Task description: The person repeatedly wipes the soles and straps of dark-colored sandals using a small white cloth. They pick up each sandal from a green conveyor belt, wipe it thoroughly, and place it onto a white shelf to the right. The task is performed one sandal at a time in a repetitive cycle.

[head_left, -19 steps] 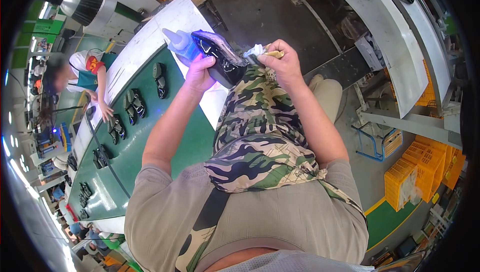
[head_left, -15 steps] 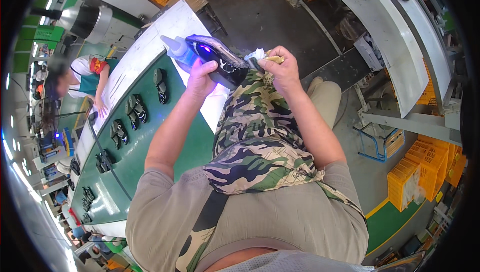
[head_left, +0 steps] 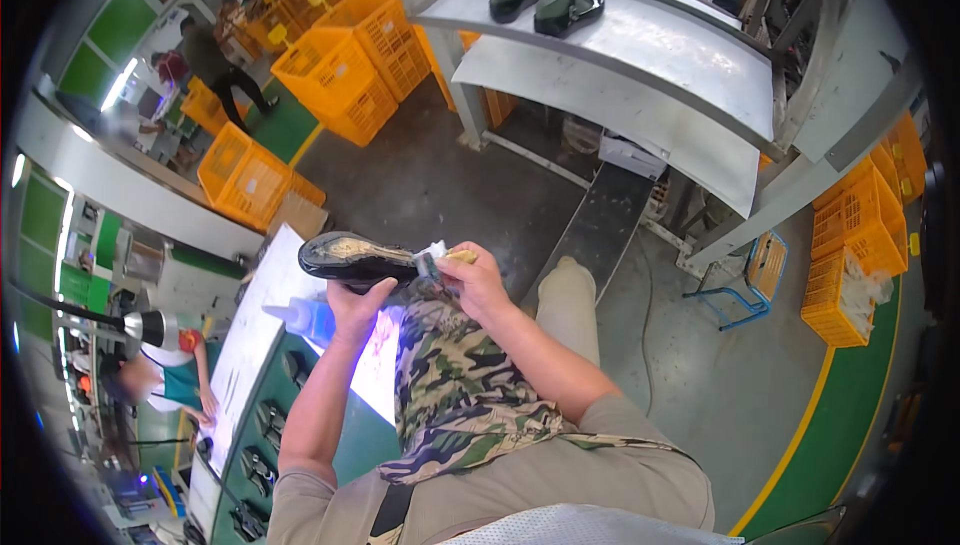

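While the green conveyor belt (head_left: 345, 445) runs along the person's left with dark shoes (head_left: 270, 423) spaced down it, the largest thing ahead is the curved metal shelf (head_left: 640, 65), which carries two dark shoes (head_left: 545, 0) near its upper edge, set there out of the way of the work below. Stacked orange crates (head_left: 340, 55) stand on the floor beyond, well apart from the hands, and more orange crates (head_left: 850, 265) sit at the far right. A camouflage apron (head_left: 460, 395) covers the person's lap, probably to keep it clean. A co-worker in a teal top (head_left: 160, 385) leans over the belt further down the line.

Nearer in, the shoe (head_left: 355, 260) is raised in front of the body, sole side turned up and level, so the pale underside faces the camera. The left hand (head_left: 358, 307) grips it from underneath, fingers curled up around its middle, which steadies it. The right hand (head_left: 480, 280) is closed around a small brush (head_left: 440, 257) with a pale handle, its tip touching the heel end of the shoe. Just beside the left wrist, a clear squeeze bottle (head_left: 300, 317) lies on the white sheet (head_left: 260, 345) at the belt's head, within easy reach.
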### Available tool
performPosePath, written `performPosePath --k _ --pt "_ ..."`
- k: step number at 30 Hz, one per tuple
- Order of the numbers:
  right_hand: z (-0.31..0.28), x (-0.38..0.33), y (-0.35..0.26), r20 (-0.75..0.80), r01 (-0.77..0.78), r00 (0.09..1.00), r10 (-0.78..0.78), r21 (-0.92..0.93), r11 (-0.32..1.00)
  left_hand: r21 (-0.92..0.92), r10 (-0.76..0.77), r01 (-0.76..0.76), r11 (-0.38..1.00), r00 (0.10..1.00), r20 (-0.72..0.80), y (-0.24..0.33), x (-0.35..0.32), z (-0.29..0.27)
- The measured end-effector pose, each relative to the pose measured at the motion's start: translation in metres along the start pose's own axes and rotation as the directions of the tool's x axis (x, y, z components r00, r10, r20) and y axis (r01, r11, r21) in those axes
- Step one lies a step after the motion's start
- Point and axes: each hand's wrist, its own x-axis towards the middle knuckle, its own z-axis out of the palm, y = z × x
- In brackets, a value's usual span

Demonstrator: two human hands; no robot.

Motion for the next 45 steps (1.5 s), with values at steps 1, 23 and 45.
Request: performPosePath --k 1,23,45 --pt "0.0 0.002 -0.012 -0.006 0.009 1.0 -0.009 0.082 0.997 0.045 0.046 -0.046 0.998 0.999 0.009 0.008 0.015 0.011" --pt "-0.198 0.04 0.027 -0.4 -0.002 0.916 0.028 0.065 0.998 0.728 0.247 -0.594 0.341 0.804 0.54 0.154 0.301 0.384" --pt "-0.257 0.052 0.048 -0.236 -0.319 0.932 0.277 -0.165 0.933 -0.307 -0.764 0.783 0.541 0.305 -0.568 -0.192 -0.278 -0.243"
